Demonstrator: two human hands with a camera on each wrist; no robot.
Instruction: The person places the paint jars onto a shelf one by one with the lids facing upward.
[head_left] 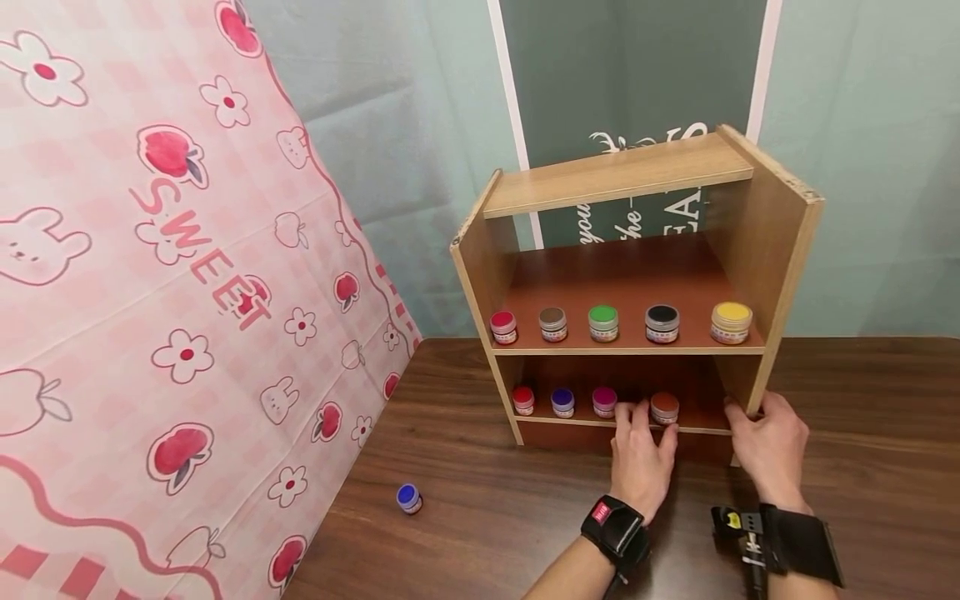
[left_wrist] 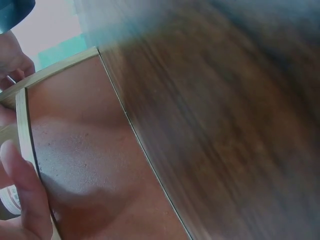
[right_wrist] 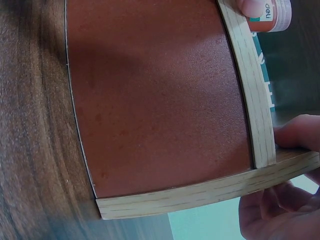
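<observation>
A small wooden shelf (head_left: pixel 626 351) stands on the table with its open front facing me. At its lower level my left hand (head_left: pixel 641 462) holds an orange-brown paint jar (head_left: pixel 664 407) between fingers and thumb. In the right wrist view a fingertip touches that jar's label (right_wrist: pixel 262 17). My right hand (head_left: pixel 771 442) grips the lower front edge of the right side panel (head_left: pixel 783 275), thumb inside and fingers outside. Left of the held jar sit a magenta jar (head_left: pixel 604 401), a violet-blue jar (head_left: pixel 562 402) and a red jar (head_left: pixel 523 400).
The upper level bears a row of several jars, from a crimson one (head_left: pixel 504 327) to a yellow one (head_left: pixel 731 322). A blue jar (head_left: pixel 408 497) stands alone on the wooden table (head_left: pixel 360 550). Pink patterned cloth (head_left: pixel 187 317) borders the left; a green curtain (head_left: pixel 375 167) hangs behind.
</observation>
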